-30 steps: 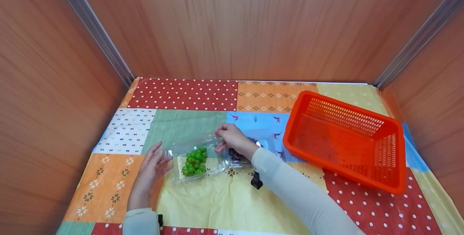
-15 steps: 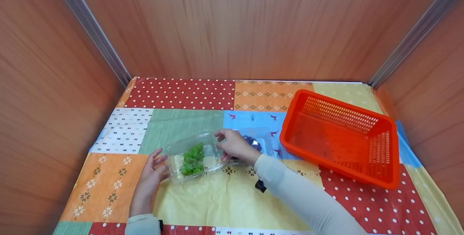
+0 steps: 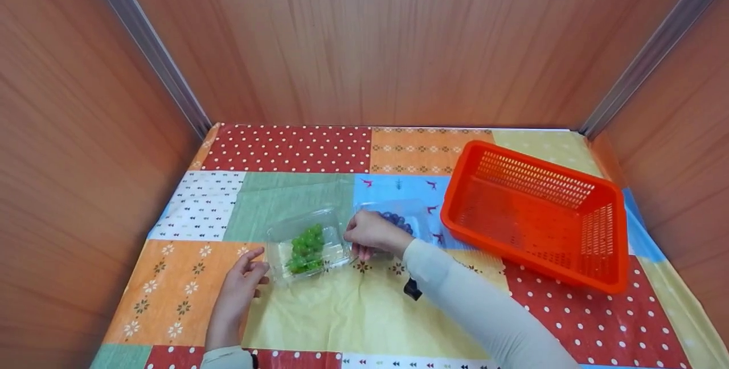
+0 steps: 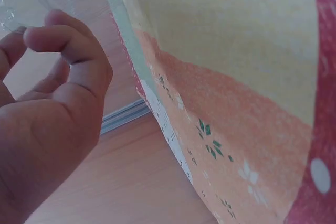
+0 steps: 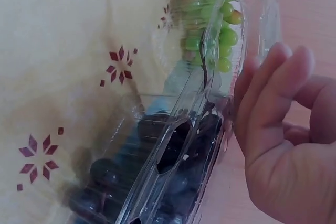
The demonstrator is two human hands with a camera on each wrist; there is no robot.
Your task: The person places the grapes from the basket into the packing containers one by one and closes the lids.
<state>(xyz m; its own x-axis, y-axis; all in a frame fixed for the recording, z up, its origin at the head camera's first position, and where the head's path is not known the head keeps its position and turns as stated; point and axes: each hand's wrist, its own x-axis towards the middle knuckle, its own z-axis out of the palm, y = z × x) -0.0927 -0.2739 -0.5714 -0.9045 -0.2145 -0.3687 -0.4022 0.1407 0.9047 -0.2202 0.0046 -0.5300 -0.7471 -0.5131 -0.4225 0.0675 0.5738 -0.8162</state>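
A clear plastic box holding green grapes lies in front of me. To its right, partly under my right hand, is a second clear box with dark purple grapes. My left hand hovers by the green grape box's left side, fingers loosely bent. In the left wrist view its fingertips are close to the clear plastic; contact cannot be told. My right hand is between the boxes at the facing edges. The right wrist view shows its fingers bent beside the rim, with nothing visible between them.
A red-orange plastic basket with perforated sides stands to the right. The table wears a patchwork-print cloth. Wood-grain panels enclose the back and both sides.
My right hand has moved down and slightly right along the green grape box's right edge, uncovering more purple grapes. My left hand has drawn down slightly from the box's left side.
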